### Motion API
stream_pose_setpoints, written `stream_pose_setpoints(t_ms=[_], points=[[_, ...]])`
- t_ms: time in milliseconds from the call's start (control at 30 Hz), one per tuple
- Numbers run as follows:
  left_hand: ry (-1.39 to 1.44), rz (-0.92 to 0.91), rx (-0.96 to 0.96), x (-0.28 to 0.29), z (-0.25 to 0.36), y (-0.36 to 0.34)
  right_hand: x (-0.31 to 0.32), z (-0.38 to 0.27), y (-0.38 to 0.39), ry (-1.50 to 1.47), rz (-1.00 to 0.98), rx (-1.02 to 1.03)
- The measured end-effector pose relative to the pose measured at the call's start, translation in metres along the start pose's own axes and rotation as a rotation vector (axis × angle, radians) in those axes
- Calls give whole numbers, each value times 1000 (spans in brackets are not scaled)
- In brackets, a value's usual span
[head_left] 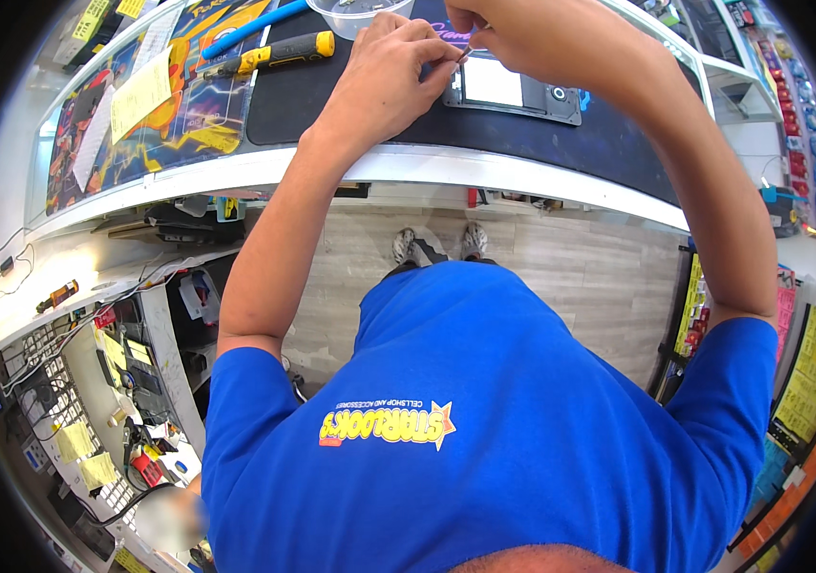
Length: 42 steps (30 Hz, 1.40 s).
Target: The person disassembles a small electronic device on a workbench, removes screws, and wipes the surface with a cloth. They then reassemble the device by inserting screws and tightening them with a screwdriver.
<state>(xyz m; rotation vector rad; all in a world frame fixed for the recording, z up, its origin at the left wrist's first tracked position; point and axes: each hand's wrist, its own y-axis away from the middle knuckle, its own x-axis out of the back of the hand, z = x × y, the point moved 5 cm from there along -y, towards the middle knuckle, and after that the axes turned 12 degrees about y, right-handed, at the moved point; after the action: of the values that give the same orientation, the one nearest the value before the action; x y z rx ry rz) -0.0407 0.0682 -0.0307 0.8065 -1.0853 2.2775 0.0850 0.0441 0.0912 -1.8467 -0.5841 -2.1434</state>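
A dark flat device [561, 110] that looks like an opened phone lies on the black mat [303, 119]. A white rectangular panel [492, 84] fills its middle, and a round ringed part [559, 94] sits near its right end. My left hand [393, 76] is at the device's left end, thumb and fingers pinched together. Across from it, above the device's far edge, my right hand [532, 38] has its fingers curled in. A thin, dark sliver shows between the two hands' fingertips; its kind and which hand grips it are unclear.
Left of my left hand lie a yellow-and-black screwdriver [279, 54] and a blue rod-shaped tool [250, 31]. A clear round tub [355, 11] stands behind that hand. Yellow paper notes [140, 95] rest on a colourful printed mat [207, 105]. The counter's white edge [408, 164] runs before me.
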Motion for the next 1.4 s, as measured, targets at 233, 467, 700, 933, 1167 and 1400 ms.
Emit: stream_pose_setpoints(t_ms=[233, 467, 700, 933, 1167, 1400], points=[[67, -14, 76, -4, -9, 11, -3, -1, -5, -37, -10, 0], [69, -14, 77, -5, -12, 10, -6, 1, -9, -30, 10, 13], [69, -77, 154, -2, -10, 17, 5, -13, -16, 76, -109, 14], [-61, -35, 203, -7, -3, 24, 8, -5, -25, -24, -6, 49], [-39, -20, 219, -7, -6, 25, 8, -11, -30, 143, -283, -232], [-43, -17, 199, -6, -5, 26, 0, -9, -32, 14, -211, -99]])
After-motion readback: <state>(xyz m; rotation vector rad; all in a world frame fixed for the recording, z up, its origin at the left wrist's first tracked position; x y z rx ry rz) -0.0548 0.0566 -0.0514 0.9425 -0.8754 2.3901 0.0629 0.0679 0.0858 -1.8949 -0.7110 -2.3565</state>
